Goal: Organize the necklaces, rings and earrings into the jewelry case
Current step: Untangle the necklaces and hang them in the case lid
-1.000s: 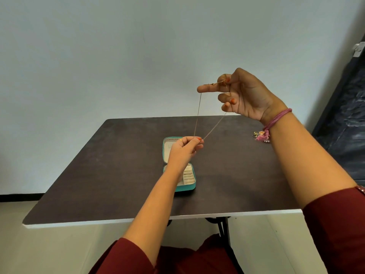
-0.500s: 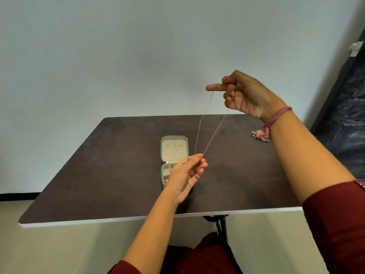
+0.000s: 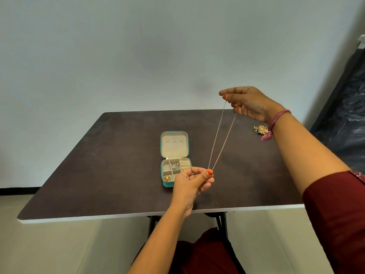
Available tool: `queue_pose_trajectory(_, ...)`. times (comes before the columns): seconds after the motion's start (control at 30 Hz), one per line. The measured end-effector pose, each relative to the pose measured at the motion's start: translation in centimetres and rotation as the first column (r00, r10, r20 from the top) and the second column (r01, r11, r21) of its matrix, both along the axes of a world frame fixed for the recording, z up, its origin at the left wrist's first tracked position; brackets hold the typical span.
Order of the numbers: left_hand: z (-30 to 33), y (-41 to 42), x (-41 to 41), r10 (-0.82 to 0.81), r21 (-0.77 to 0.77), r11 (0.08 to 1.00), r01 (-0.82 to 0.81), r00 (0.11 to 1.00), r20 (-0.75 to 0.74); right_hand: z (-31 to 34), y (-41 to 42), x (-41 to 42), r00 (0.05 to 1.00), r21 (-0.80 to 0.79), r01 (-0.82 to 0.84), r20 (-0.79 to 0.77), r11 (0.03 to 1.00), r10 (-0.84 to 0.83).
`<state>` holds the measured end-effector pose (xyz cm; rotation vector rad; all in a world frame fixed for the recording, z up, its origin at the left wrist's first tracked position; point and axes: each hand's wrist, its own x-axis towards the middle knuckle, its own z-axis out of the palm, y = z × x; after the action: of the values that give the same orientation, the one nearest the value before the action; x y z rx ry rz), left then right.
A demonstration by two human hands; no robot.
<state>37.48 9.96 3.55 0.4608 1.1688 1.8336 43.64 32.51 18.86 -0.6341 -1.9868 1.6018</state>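
necklace [image 3: 222, 137] stretched taut between left hand [image 3: 192, 179] and right hand [image 3: 246, 102].

A thin necklace [image 3: 221, 139] stretches taut between two raised hands: the right hand [image 3: 249, 103] holds its upper end high near the table's [image 3: 98, 175] far edge, the left hand [image 3: 192, 181] pinches its lower end. The open teal jewelry case [image 3: 174, 159] sits mid-table, a small jewelry pile [image 3: 259, 129] near the far right corner.
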Motion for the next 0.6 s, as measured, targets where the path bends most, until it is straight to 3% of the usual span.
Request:
queue_pose_trajectory(0.4, -2.0, -1.7, 1.3, 0.097, -0.097, 0.991, -0.097, 0.995, -0.004, -3.9, 2.7, -0.7, 0.974, 0.316, -0.094, 0.227, 0.944, 0.021)
queue_pose_trajectory(0.6, -2.6, -1.8, 1.9, 0.107, -0.198, 0.972, -0.125, 0.99, -0.097, -7.3, 3.8, -2.3, 0.951, 0.44, -0.096, 0.306, 0.893, -0.049)
